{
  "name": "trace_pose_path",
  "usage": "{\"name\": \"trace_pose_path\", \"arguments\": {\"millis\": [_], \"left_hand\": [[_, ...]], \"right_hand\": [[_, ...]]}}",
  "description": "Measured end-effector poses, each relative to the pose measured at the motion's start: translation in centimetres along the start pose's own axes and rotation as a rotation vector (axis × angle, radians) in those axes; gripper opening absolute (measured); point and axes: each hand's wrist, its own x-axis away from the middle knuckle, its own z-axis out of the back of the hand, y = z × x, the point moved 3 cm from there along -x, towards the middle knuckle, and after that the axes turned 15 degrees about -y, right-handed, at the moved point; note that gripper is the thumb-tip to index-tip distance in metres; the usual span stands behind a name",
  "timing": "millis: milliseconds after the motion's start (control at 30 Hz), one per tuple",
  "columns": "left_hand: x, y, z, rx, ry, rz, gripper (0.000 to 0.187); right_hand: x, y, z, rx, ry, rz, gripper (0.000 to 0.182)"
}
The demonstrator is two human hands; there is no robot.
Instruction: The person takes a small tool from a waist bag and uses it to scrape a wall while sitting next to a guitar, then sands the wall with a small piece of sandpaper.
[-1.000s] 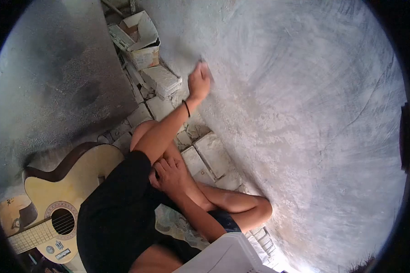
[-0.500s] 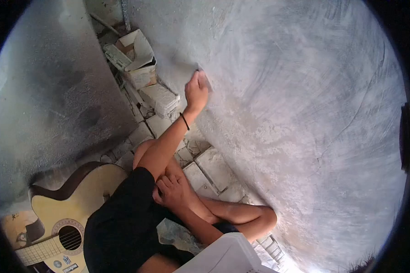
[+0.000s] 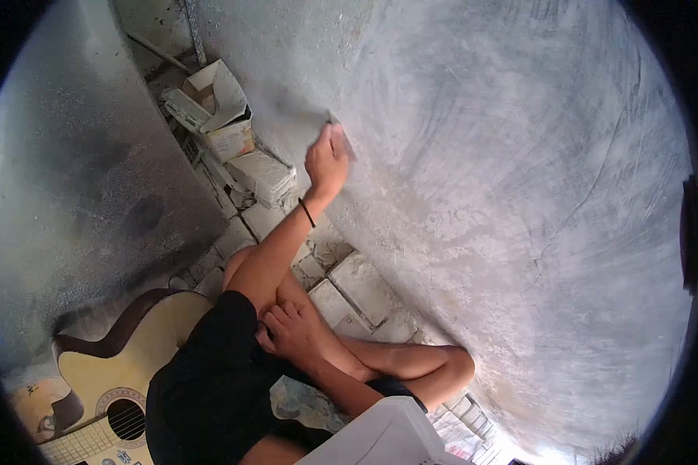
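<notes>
My left hand (image 3: pixel 327 160), with a black band on its wrist, is closed round a thin flat grey piece (image 3: pixel 348 146) pressed along the grey plastered wall (image 3: pixel 473 178). One edge of that piece shows beside the fingers and its tip pokes out above them; the rest is hidden in the grip, so I cannot tell whether it is a scraper or a sheet. Lower down, my right hand (image 3: pixel 288 328) rests over my crossed leg (image 3: pixel 326 341), fingers loosely bent and apart, holding nothing visible.
An acoustic guitar (image 3: pixel 132 353) lies at my left. A dark grey panel (image 3: pixel 85 186) stands behind it. In the corner are an open carton (image 3: pixel 229 139), a dusty block (image 3: pixel 264 174) and a stick (image 3: pixel 159 53). Pale broken tiles (image 3: pixel 362 288) cover the floor along the wall.
The view has shifted slightly, so the carton and guitar sit a little differently in it. My left hand stays at the wall with the flat piece; my right hand keeps resting on the leg.
</notes>
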Motion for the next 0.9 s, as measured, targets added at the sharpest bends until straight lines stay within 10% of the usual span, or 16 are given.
{"name": "trace_pose_path", "arguments": {"millis": [900], "left_hand": [[-0.7, -1.1, 0.5, -0.001, 0.021, 0.044, 0.032]], "right_hand": [[1.0, 0.1, -0.8, -0.083, 0.018, -0.031, 0.027]]}}
